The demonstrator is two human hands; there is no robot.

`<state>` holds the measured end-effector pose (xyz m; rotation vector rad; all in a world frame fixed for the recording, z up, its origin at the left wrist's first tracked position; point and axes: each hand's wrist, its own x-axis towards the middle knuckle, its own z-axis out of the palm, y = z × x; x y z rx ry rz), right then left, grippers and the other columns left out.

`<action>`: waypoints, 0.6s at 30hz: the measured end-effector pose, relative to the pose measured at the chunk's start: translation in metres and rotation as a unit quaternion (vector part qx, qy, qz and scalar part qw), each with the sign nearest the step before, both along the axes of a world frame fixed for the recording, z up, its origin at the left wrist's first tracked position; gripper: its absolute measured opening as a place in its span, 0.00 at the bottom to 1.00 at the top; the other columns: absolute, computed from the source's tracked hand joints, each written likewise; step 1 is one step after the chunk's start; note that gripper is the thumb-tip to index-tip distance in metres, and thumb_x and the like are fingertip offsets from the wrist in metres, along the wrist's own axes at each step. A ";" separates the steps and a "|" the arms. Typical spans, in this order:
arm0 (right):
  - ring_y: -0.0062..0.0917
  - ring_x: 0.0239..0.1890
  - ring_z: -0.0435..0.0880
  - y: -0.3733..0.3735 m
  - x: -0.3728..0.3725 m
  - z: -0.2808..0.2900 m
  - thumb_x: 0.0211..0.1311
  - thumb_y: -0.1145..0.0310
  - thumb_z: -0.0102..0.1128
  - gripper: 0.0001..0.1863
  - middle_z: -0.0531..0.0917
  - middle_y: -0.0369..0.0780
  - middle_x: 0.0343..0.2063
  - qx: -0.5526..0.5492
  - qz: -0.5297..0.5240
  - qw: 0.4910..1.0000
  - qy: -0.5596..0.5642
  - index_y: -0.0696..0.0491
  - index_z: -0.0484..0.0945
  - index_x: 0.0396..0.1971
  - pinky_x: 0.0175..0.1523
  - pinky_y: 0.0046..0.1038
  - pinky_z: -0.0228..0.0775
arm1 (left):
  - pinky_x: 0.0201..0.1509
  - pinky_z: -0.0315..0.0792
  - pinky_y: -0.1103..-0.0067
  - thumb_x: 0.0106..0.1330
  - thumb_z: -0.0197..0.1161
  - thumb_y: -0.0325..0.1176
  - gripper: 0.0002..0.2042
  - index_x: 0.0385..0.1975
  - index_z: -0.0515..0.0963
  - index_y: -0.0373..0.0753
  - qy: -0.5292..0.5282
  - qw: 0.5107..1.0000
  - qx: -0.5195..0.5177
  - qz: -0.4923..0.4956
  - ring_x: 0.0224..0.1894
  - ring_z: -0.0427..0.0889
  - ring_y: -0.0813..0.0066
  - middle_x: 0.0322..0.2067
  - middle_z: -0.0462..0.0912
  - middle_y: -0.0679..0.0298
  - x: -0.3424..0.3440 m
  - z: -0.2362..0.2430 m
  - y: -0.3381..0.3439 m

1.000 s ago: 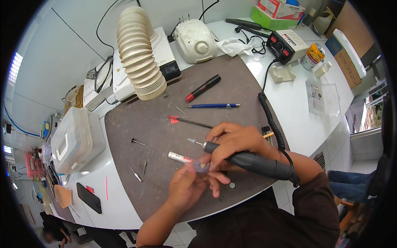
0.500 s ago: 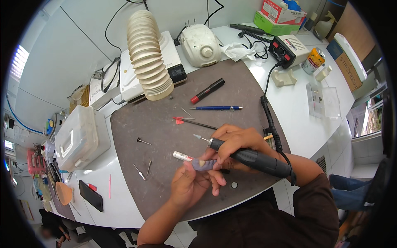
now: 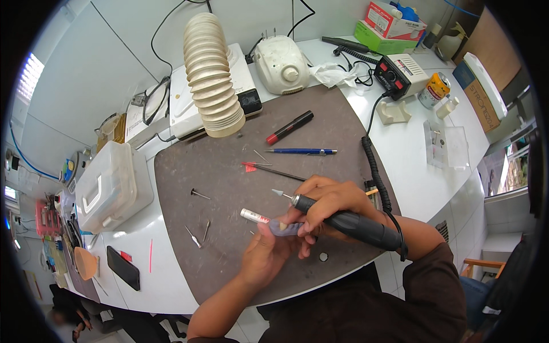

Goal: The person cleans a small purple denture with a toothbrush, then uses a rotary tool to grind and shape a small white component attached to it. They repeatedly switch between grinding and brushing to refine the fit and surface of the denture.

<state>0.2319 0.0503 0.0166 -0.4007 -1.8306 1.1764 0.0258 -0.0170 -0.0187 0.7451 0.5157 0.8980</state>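
Note:
My left hand [image 3: 262, 264] is closed around a small grey-purple dental model piece [image 3: 294, 230] bearing a cream tooth-like part [image 3: 282, 226]. A white tube with red print [image 3: 253, 216] juts out beside the thumb; which hand steadies it is unclear. My right hand [image 3: 337, 199] grips a black rotary handpiece [image 3: 363, 230], its fingertips also touching the model piece. At the handpiece's tip a grey pointed bit [image 3: 277, 192] sits above the model, apart from it. Some fingers of both hands are hidden behind the piece and each other.
On the brown mat [image 3: 229, 171] lie a marker [image 3: 290, 127], a blue mechanical pencil [image 3: 303, 151], a thin dark rod [image 3: 280, 171] and several small burs. A ribbed suction hose [image 3: 214, 80] hangs over its far edge. The handpiece's coiled cord [image 3: 373, 166] runs to a control box [image 3: 400, 75].
The left fingers under the model piece have drawn in closer to the right hand. The handpiece has shifted only slightly, and the whole view has moved a little.

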 end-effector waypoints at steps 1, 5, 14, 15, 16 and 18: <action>0.33 0.47 0.84 0.000 0.000 0.000 0.57 0.73 0.71 0.08 0.89 0.35 0.38 0.006 -0.001 1.000 -0.002 0.47 0.83 0.36 0.55 0.32 0.73 | 0.43 0.75 0.69 0.72 0.37 0.67 0.33 0.58 0.64 0.41 -0.005 1.000 0.000 -0.002 0.41 0.81 0.60 0.46 0.78 0.53 0.000 0.000 0.000; 0.33 0.46 0.84 0.001 0.001 0.001 0.57 0.74 0.70 0.09 0.88 0.35 0.37 0.029 -0.005 1.000 -0.009 0.47 0.83 0.37 0.56 0.32 0.71 | 0.45 0.76 0.67 0.72 0.40 0.66 0.33 0.58 0.65 0.40 -0.021 1.000 -0.012 -0.008 0.44 0.81 0.59 0.46 0.78 0.54 -0.001 0.001 0.001; 0.35 0.45 0.84 0.002 0.003 0.001 0.56 0.74 0.70 0.10 0.88 0.36 0.37 0.032 -0.008 0.999 -0.010 0.47 0.83 0.39 0.58 0.34 0.69 | 0.49 0.76 0.64 0.73 0.41 0.65 0.36 0.62 0.63 0.35 -0.033 0.999 0.005 -0.018 0.49 0.81 0.57 0.48 0.77 0.54 -0.002 0.005 0.001; 0.35 0.46 0.84 0.002 0.003 0.000 0.56 0.74 0.70 0.10 0.88 0.37 0.38 0.031 -0.003 0.999 -0.007 0.47 0.83 0.39 0.58 0.35 0.69 | 0.50 0.76 0.63 0.73 0.41 0.65 0.36 0.63 0.63 0.35 -0.036 0.999 0.008 -0.021 0.50 0.81 0.57 0.48 0.77 0.54 -0.002 0.005 0.002; 0.35 0.46 0.84 0.003 0.003 -0.001 0.56 0.74 0.70 0.10 0.88 0.38 0.39 0.031 -0.003 1.000 -0.006 0.47 0.84 0.39 0.59 0.35 0.69 | 0.50 0.76 0.63 0.73 0.41 0.65 0.36 0.63 0.63 0.35 -0.033 0.999 0.010 -0.020 0.50 0.81 0.57 0.48 0.77 0.55 -0.002 0.005 0.002; 0.35 0.46 0.84 0.002 0.003 -0.001 0.57 0.74 0.70 0.11 0.88 0.39 0.40 0.031 -0.006 0.999 -0.005 0.48 0.84 0.39 0.59 0.35 0.69 | 0.50 0.76 0.62 0.73 0.41 0.65 0.37 0.64 0.63 0.35 -0.030 0.999 0.013 -0.021 0.51 0.80 0.56 0.48 0.76 0.55 -0.002 0.007 0.002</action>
